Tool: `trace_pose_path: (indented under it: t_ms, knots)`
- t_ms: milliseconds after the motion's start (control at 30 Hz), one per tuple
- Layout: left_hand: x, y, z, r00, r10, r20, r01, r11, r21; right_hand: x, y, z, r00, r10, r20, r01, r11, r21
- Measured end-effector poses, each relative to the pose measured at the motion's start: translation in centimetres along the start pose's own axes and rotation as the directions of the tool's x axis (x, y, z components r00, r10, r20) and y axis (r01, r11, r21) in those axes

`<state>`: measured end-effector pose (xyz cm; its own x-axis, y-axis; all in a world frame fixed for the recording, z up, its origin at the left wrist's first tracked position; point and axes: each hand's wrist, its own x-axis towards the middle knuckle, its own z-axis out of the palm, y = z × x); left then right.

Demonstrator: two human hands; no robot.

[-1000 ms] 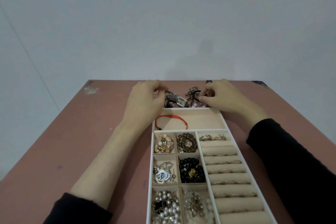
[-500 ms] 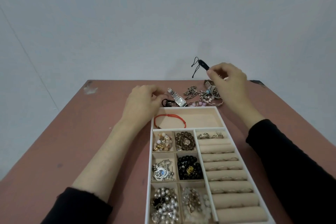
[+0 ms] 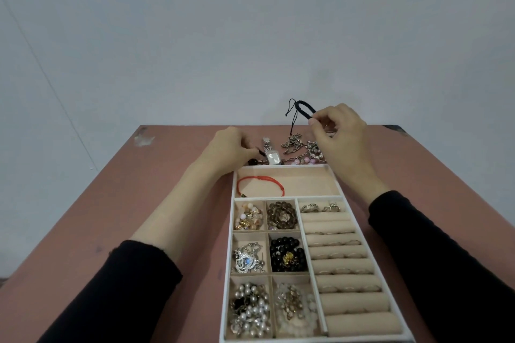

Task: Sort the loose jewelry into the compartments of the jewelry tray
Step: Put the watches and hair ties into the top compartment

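A white jewelry tray (image 3: 232, 234) with beige compartments lies on the reddish table. Its wide top compartment holds a red cord bracelet (image 3: 260, 183). Small compartments hold beaded bracelets, brooches and pearls; ring rolls fill the right side. My right hand (image 3: 338, 131) pinches a black braided cord bracelet (image 3: 302, 107) lifted above the loose jewelry pile (image 3: 299, 146). My left hand (image 3: 232, 147) pinches a dark piece (image 3: 260, 152) on the table next to a silver watch (image 3: 271, 154), just beyond the tray's far left corner.
The reddish table (image 3: 133, 203) ends against a pale wall just behind the loose pile. A worn patch (image 3: 143, 139) marks the far left corner. Bare tabletop lies to the left and right of the tray.
My right hand has lifted the black cord bracelet up out of the pile and holds it higher. My left hand stays at the pile's left end.
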<state>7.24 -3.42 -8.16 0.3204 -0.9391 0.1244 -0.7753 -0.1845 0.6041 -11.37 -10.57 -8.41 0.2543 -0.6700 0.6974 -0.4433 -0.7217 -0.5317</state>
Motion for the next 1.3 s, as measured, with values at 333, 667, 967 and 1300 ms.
trace_pose_path:
  t_ms: [333,667,967,1300]
  knots:
    - [-0.2,2.9,-2.3,0.946,0.148,-0.288,-0.201,0.965,-0.166,-0.2,-0.1,-0.5,0.999,0.035,-0.032,-0.035,0.999,0.015]
    - [-0.7,5.0,-3.7,0.89,0.191,-0.415,-0.32,0.909,-0.267,-0.2,-0.2,-0.4,0.998,0.05,-0.027,-0.049,0.998,0.024]
    - [-3.0,3.6,-3.4,0.901,0.077,-0.427,-0.263,0.88,-0.397,-1.0,-2.4,-1.7,0.964,0.182,0.192,-0.241,0.905,0.35]
    - [-4.1,-0.9,-3.6,0.837,-0.202,-0.509,-0.158,0.801,-0.577,-2.2,-3.7,-1.9,0.815,-0.106,0.57,0.014,0.986,0.163]
